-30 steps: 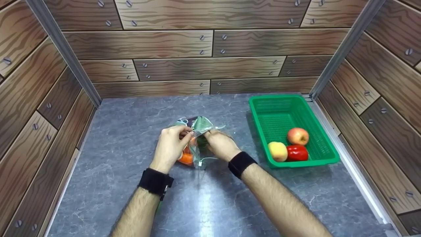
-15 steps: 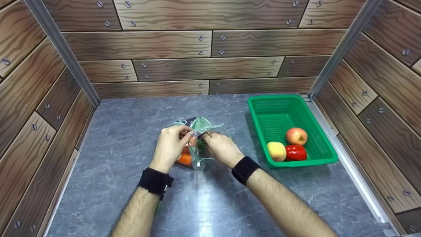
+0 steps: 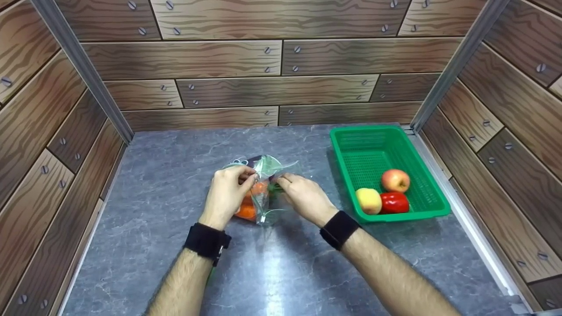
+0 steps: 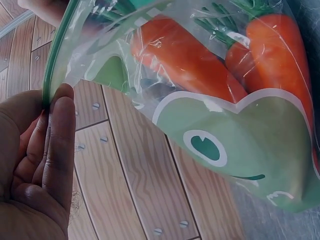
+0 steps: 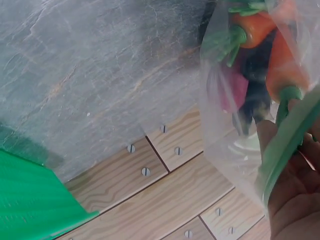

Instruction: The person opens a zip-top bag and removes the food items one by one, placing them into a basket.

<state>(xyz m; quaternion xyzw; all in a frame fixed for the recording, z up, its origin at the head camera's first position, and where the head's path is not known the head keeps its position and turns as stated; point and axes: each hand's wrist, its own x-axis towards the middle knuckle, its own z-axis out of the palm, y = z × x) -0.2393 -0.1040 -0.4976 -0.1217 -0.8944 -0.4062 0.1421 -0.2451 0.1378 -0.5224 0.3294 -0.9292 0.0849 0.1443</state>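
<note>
1. The clear bag [image 4: 280, 135] sits mid-surface [image 3: 131, 245], at nine o'clock from the green basket [image 3: 406, 216]; in the head view its mouth faces roughly three o'clock, an angle that seems to suit a reach from that side.
2. The left hand [image 3: 226, 186] is at the mouth's nine o'clock; its grip pinches the green rim [image 4: 49, 70] between thumb and fingers, probably to spread the opening and steady the bag.
3. The right hand [image 3: 305, 195], at three o'clock, has its fingers inside the mouth; its grip pinches the leafy top of a carrot [image 5: 286, 75], likely because that slim end is easiest to hold.
4. Other carrots [image 4: 182, 57] lie within, beside a dark object [image 5: 257, 70] I cannot identify; their weight presumably anchors the bag.
5. The basket's six o'clock end holds a red pepper [image 3: 394, 202], with a yellow fruit [image 3: 368, 201] at its nine o'clock and an apple [image 3: 395, 180] at twelve, handily near the right arm.
</note>
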